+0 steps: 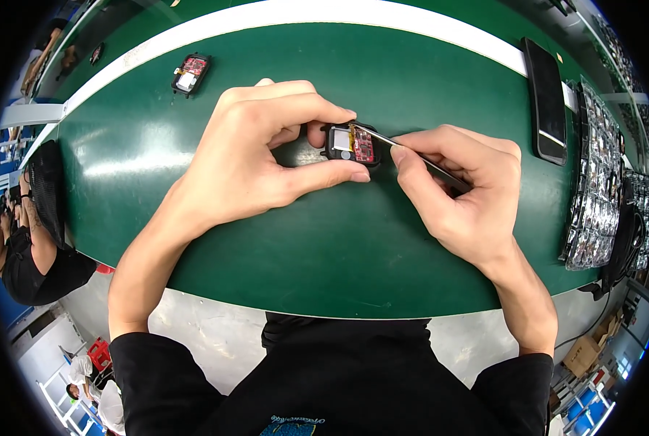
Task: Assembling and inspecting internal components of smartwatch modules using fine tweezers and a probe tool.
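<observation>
Between the thumb and fingers of my left hand [266, 145] is a small black device housing [345, 155]. Its open face shows a red circuit board and a white rectangular part, probably a battery. My right hand [462, 178] pinches thin metal tweezers [426, 161] like a pen. Their tip reaches the upper edge of the housing, close to my left fingertip; whether it grips anything there is too small to tell. A second open housing [191, 75] with a red board and a white part lies apart on the green table at the far left.
A black smartphone [544, 102] lies at the far right of the green table [324, 254]. Beside it are clear plastic trays [594, 182] with many small parts, and a black cable [631, 229]. A white strip [324, 16] crosses the back. Another person [37, 247] sits at the left.
</observation>
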Available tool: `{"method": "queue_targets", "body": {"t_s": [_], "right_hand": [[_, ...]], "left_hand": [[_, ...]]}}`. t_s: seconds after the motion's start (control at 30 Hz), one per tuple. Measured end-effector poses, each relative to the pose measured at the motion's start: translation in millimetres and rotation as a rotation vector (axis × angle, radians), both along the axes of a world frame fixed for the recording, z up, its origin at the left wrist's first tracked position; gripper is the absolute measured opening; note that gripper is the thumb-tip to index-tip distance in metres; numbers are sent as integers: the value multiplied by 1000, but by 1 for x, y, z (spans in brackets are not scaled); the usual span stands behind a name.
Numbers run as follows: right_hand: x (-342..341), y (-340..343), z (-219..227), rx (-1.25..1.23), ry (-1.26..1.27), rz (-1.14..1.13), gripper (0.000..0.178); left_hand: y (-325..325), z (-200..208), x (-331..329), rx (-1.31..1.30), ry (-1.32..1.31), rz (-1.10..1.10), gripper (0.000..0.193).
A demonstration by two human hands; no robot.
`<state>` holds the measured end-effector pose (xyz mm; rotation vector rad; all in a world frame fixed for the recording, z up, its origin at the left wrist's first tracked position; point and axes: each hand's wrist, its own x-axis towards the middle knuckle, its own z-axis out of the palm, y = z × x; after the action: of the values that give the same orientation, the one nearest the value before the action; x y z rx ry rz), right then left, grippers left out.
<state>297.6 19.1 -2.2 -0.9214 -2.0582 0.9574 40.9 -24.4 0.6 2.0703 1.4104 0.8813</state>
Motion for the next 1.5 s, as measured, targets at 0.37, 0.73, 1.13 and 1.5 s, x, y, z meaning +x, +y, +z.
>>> {"method": "queue_targets", "body": {"t_s": [0.37, 0.73, 1.13, 1.5], "right_hand": [[-5, 0, -3, 49, 12, 13, 7], [-6, -2, -4, 58, 31, -6, 7], [-11, -4, -3, 104, 8, -22, 11], [-12, -11, -7, 132, 19, -35, 15]], "left_hand": [[0, 0, 1, 12, 9, -6, 54], [0, 0, 4, 18, 13, 2, 52], [3, 0, 4, 29, 38, 6, 52], [0, -1, 9, 44, 43, 28, 53]]}}
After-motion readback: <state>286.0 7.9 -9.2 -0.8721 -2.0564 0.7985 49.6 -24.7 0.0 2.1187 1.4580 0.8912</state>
